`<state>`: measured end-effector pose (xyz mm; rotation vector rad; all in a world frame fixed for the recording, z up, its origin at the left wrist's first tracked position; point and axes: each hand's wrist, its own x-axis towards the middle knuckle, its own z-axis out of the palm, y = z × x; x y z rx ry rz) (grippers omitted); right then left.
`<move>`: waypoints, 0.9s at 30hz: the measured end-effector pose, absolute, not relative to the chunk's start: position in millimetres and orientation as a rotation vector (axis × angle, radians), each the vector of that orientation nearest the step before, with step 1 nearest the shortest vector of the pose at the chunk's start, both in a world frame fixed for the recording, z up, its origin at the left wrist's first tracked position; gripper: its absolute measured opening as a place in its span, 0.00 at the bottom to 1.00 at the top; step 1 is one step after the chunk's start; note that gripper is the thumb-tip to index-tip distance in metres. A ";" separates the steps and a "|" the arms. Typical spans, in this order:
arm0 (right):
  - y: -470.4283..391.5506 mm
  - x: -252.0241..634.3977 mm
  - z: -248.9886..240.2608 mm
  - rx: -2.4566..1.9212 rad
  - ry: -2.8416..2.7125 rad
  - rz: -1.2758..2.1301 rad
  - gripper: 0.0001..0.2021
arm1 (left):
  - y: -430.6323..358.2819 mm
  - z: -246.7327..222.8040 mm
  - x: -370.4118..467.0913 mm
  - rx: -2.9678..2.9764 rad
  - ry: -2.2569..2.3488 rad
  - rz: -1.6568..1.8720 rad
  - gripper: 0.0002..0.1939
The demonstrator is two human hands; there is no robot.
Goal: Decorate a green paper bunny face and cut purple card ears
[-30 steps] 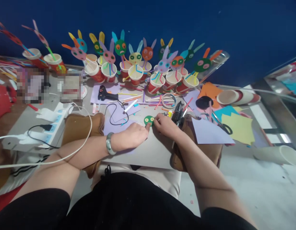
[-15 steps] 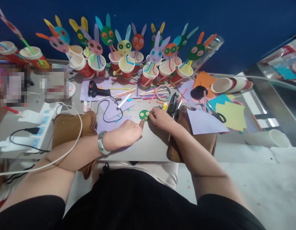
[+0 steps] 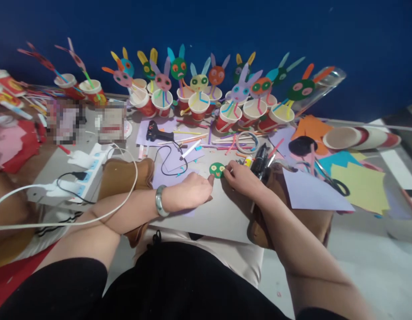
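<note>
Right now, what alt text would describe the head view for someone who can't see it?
A small green paper face lies on a grey table between the person's left hand and right hand, both close to it. Behind stand paper cups holding paper rabbits; a black glue gun lies on purple paper to the left.

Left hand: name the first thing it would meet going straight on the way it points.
Most likely the round green paper face, just ahead of the left hand; whether a fingertip touches its edge is unclear.
</note>
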<state>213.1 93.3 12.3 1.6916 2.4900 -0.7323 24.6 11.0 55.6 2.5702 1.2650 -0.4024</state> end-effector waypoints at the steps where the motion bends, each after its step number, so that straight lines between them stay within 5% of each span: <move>1: 92.9 212.7 12.9 1.692 2.486 -0.733 0.10 | 11.0 56.1 24.2 2.571 1.268 -0.409 0.34; 27: 76.8 213.8 50.7 1.626 2.340 -0.422 0.16 | 15.2 53.3 19.0 2.669 1.283 -0.348 0.23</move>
